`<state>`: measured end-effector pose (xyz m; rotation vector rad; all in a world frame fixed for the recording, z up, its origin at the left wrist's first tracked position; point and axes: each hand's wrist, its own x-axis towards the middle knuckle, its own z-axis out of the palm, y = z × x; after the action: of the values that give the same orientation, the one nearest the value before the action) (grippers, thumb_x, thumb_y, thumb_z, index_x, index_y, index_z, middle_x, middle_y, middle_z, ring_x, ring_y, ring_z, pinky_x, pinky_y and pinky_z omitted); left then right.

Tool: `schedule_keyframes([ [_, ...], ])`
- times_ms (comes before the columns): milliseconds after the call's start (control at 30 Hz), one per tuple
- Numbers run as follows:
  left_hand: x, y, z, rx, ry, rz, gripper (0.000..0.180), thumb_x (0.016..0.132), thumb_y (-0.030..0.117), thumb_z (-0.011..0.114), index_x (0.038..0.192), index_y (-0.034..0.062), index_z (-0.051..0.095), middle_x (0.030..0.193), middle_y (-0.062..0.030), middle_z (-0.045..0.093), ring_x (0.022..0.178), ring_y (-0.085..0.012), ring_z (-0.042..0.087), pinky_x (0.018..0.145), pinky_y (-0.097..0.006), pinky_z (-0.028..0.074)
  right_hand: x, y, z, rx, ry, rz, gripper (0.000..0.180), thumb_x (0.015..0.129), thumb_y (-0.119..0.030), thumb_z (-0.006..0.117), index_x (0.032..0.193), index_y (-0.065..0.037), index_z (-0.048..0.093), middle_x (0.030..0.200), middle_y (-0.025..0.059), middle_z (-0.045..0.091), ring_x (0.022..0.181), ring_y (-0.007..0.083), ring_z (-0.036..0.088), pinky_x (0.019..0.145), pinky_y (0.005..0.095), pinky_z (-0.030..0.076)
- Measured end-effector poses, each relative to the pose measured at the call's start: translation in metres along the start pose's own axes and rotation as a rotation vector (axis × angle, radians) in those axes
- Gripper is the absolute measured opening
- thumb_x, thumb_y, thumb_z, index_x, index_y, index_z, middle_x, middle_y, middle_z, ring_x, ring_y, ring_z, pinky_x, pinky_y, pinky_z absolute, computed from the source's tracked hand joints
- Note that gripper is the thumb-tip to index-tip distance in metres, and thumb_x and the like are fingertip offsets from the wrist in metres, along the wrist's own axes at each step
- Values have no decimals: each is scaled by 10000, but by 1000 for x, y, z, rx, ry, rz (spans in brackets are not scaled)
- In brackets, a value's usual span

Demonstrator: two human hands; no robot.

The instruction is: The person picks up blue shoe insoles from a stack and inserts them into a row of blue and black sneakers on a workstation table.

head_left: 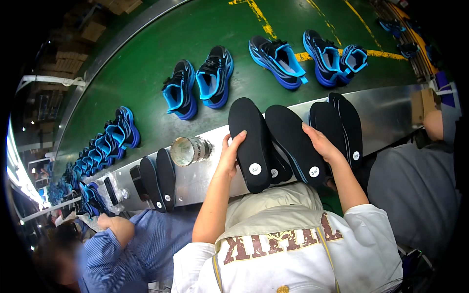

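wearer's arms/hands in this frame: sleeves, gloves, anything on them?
Both forearms are bare from above the elbow down. The left hand and right hand have no gloves; no rings, watch or wristband show. White short sleeves end near the elbows, part of a white top with dark red block lettering across the chest and a beige collar panel.

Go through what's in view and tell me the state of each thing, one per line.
Left hand: gripping a black insole.
Left insole: held, tilted over the metal ledge.
Right hand: gripping another black insole.
Right insole: held, beside the first.
Insole pair at right: lying on the ledge, overlapping.
Insoles at left: leaning on the ledge.
Blue and black shoes: upright on the green belt, in pairs.
Tape roll: lying on its side.
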<state>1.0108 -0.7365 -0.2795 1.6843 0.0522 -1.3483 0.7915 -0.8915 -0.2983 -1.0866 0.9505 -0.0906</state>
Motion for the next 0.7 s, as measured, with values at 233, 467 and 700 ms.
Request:
schedule_keyframes([
  [233, 14, -26, 20, -378, -142, 46, 723, 733, 477, 596, 1260, 74, 308, 1215, -126, 423, 1110, -255, 423, 911, -399, 363, -2, -7, -1, 6, -25, 22, 580, 892, -415, 405, 1264, 29, 382, 1234, 119, 464, 1122, 175, 445, 953, 254, 325],
  [467, 0, -40, 38, -706, -226, 65, 744, 763, 443, 588, 1284, 95, 188, 1169, -121, 432, 1066, -249, 481, 882, -406, 432, -31, -21, 8, 323, -87, 99, 557, 887, -445, 388, 1271, -41, 393, 1219, 74, 482, 1062, 154, 497, 904, 257, 391],
  [700, -26, -55, 87, -647, -192, -53, 634, 785, 554, 469, 1238, 115, 408, 1223, -70, 473, 1141, -219, 437, 958, -452, 311, -20, 8, 9, 342, -222, 98, 725, 851, -491, 430, 1341, -11, 198, 1303, 137, 356, 1170, 204, 400, 943, 287, 363],
])
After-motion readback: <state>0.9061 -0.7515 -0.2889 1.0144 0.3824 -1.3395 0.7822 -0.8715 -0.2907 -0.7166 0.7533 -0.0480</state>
